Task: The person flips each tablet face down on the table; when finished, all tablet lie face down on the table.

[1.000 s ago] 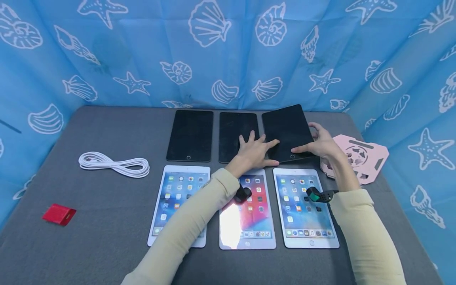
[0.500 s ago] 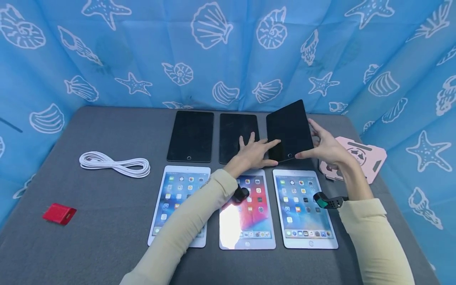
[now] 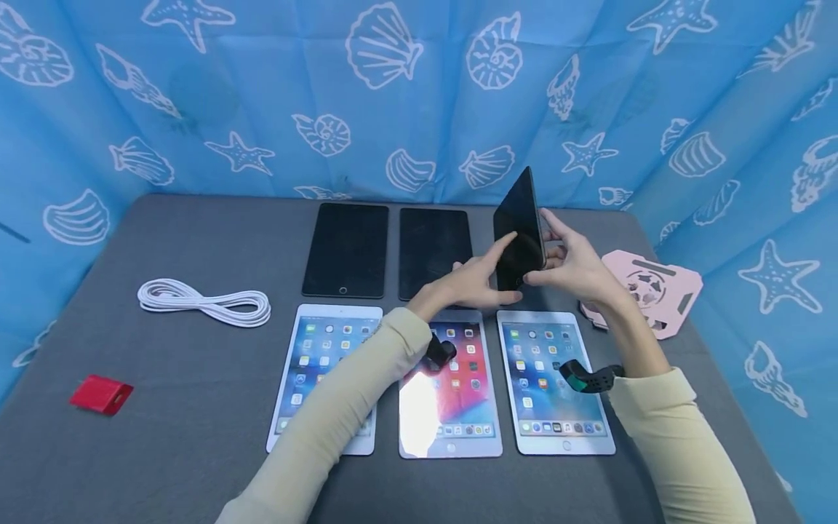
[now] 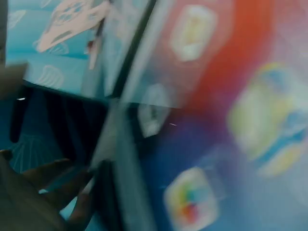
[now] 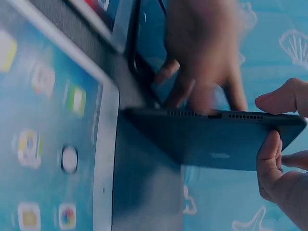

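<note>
The left wrist view is heavily blurred: only smeared app icons of a lit screen, a dark slab edge and some fingertips (image 4: pixel 53 192) at 7 o'clock can be made out, and nothing about the grip can be told from it. In the head view, the lower part of the dark tablet (image 3: pixel 519 225) is covered by both hands, and the middle lit tablet (image 3: pixel 452 386) is partly hidden under the left sleeve.

The dark tablet is held up off the grey table (image 3: pixel 196 407), tilted nearly on edge, above the gap between the back row and the right lit tablet (image 3: pixel 553 382). Its screen is black and unlit, with a glossy face and a thin dark rim. In the right wrist view its bottom edge (image 5: pixel 211 115) is seen, with two speaker grilles and a port between them, and a smooth dark back.

The tablet is pinched by the right hand (image 3: pixel 569 266), thumb on the front edge and fingers behind. The left hand (image 3: pixel 468 284) is laid against the screen side, the forefinger stretched up along the glass, the thumb near the lower corner.

At 10 o'clock from the hands, two more dark tablets (image 3: pixel 347 247) lie flat. A pink stand (image 3: pixel 661 287) lies at 3 o'clock.
</note>
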